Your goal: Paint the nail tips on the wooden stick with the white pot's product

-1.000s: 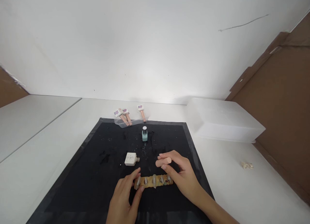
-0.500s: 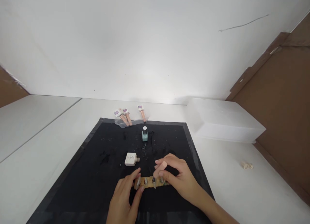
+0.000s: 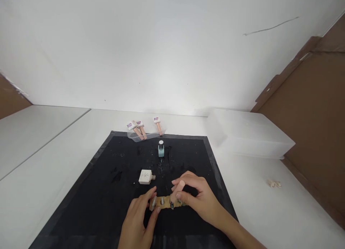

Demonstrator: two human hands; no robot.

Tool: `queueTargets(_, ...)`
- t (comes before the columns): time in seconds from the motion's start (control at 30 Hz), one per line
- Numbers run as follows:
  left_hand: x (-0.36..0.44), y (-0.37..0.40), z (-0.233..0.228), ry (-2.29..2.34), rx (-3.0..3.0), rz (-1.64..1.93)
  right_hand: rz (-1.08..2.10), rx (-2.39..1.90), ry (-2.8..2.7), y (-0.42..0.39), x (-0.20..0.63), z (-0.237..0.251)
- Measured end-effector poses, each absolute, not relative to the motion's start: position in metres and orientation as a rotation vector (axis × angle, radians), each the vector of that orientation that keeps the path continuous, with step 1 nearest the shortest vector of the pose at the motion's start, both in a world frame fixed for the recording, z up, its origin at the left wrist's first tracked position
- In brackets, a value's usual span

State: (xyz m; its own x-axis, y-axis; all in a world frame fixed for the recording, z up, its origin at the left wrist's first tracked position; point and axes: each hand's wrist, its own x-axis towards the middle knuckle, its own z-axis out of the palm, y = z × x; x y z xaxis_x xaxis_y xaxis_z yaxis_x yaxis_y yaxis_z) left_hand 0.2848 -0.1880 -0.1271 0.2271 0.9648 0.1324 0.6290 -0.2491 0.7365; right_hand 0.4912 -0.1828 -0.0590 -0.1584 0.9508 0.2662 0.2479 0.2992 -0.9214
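A tan strip [image 3: 166,202] lies on the black mat near its front, with several small upright pieces that look like nail tips [image 3: 153,203] along it. My left hand [image 3: 138,215] pinches the strip's left end between thumb and fingers. In my right hand [image 3: 198,195] is a pink nail polish cap [image 3: 178,190], tilted, its lower end over a dark-coated piece on the strip. The brush itself is hard to make out. Beyond the hands, a white square bottle [image 3: 145,176] lies on its side, neck to the right. Farther back stands a mint nail polish bottle [image 3: 161,150].
A shallow clear tray [image 3: 151,136] at the mat's back edge holds several pink-capped, white bottles [image 3: 157,121]. A translucent white box [image 3: 250,144] stands at the right, with small cream pieces [image 3: 274,183] nearer me. The black mat [image 3: 88,198] covers the middle of the white table.
The pink cap has shifted slightly left and down with my right hand, closer to the dark-coated piece. My left hand and the bottles stay where they were.
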Motion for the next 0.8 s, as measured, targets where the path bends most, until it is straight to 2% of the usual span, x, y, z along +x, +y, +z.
queueTargets(0.17,0.2859,-0.1889,-0.1247,1.473,1.921,0.77,0.846,-1.119,-1.549,-0.1796,0.4929,-0.0664)
queueTargets(0.4,0.2842,-0.1889,-0.1253,1.461,1.958,0.787,1.005,-1.048,-1.633,-0.1819,0.4913,-0.0571)
queueTargets(0.63,0.2856,-0.1902,-0.1237,1.48,1.95,0.74,0.849,-1.065,-1.58,-0.1783,0.4928,-0.0653)
queueTargets(0.8,0.2845,-0.1896,-0.1275,1.452,1.976,0.785,0.892,-1.081,-1.606,-0.1803,0.492,-0.0614)
